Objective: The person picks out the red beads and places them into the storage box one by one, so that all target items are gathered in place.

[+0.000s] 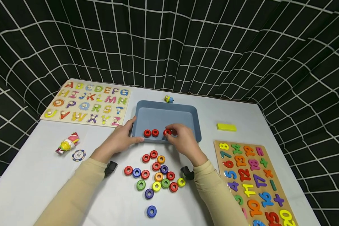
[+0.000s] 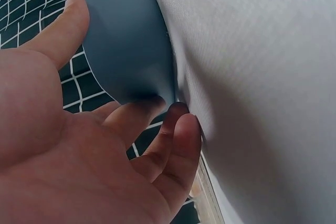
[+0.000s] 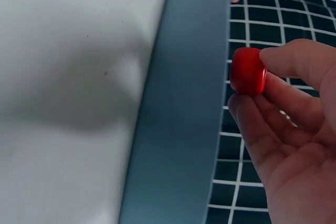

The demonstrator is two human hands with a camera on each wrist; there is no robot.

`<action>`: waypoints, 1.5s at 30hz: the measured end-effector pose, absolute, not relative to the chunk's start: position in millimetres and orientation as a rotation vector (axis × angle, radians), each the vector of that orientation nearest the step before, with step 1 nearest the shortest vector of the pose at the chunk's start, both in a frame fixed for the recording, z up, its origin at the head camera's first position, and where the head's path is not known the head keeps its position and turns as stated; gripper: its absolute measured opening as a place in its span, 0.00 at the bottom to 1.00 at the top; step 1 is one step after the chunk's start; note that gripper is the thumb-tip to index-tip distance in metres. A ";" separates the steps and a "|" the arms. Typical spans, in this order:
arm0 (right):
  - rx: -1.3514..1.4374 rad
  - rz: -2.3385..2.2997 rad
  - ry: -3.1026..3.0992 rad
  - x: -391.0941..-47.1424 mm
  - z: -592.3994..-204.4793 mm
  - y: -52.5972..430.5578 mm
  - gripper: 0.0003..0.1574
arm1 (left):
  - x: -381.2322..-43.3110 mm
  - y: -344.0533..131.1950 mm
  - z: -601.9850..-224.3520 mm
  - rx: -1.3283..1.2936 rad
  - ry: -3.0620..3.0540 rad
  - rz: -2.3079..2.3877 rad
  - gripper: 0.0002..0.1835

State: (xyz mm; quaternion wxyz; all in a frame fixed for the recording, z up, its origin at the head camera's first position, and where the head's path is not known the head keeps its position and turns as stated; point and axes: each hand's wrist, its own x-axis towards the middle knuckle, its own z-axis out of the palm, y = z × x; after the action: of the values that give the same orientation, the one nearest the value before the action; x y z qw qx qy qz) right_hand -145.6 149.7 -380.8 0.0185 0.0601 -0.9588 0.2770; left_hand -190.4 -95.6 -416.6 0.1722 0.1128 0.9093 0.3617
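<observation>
My right hand [image 1: 183, 138] pinches a red ring [image 3: 248, 71] between thumb and fingers, above the front part of the blue-grey tray [image 1: 166, 116]. Two more red rings [image 1: 151, 133] sit in the tray near its front wall, left of the held one. At the tray's front left corner is my left hand [image 1: 121, 138], its thumb at the front rim and its fingers [image 2: 142, 116] touching the outer side wall. On the white table in front of the tray lie several loose rings [image 1: 158, 176] in red, orange, yellow, green, blue and purple.
An alphabet board [image 1: 87, 103] lies at the back left, a number board [image 1: 251, 182] at the right. A yellow block [image 1: 226, 127] is right of the tray, a small figure [image 1: 169, 99] behind it. Another figure [image 1: 67, 143] and a round chip [image 1: 78, 155] lie left.
</observation>
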 end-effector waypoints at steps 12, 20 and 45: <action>0.268 0.790 -3.032 -155.4 -390.8 143.7 0.24 | -191.6 -93.8 -415.8 0.330 2.580 1.032 0.54; 0.243 0.885 -2.955 -141.4 -379.9 149.3 0.20 | -191.4 -95.9 -413.7 0.325 2.578 1.018 0.54; 0.471 0.678 -3.093 -9.2 -394.1 169.9 0.15 | -193.6 -96.8 -412.4 0.339 2.561 0.998 0.55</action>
State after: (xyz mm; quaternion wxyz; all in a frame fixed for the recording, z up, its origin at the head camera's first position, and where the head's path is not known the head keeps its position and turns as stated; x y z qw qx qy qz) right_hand -9.2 169.9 -394.1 -0.0299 0.1470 -0.9658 0.2116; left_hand -193.6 -96.8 -412.4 0.1851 0.1205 0.9087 0.3541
